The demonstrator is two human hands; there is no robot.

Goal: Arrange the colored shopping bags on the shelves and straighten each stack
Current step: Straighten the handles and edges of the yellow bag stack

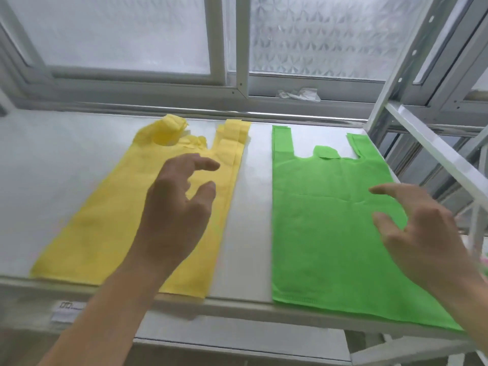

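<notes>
A stack of yellow shopping bags (105,220) lies flat on the white shelf (250,207), left of centre, with its handles crumpled and folded over at the far end. A stack of green shopping bags (324,233) lies to its right, flat, its near edge hanging slightly over the shelf's front. My left hand (177,207) hovers over the yellow stack's right part with fingers loosely spread and holds nothing. Above the green stack's right side is my right hand (422,231), its fingers spread and nothing in them.
A frosted window (132,35) stands behind the shelf, with crumpled white plastic (301,94) on its sill. White metal shelf uprights (404,70) rise at the right. A lower shelf edge (237,347) shows below the front rim.
</notes>
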